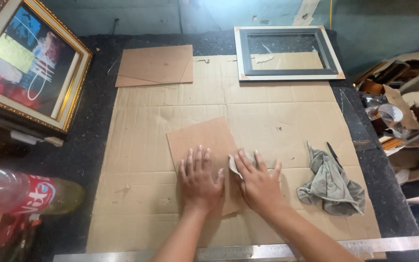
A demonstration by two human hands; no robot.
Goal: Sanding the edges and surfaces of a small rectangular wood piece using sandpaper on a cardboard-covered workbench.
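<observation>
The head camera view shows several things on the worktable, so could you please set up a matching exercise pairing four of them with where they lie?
Things:
1. grey rag
2. empty frame
3. framed painting
4. metal ruler

Places:
A. far left, tilted
B. near edge of the table
C. right of the right hand
D. far side, right of centre

Pairs: 1-C, 2-D, 3-A, 4-B
</observation>
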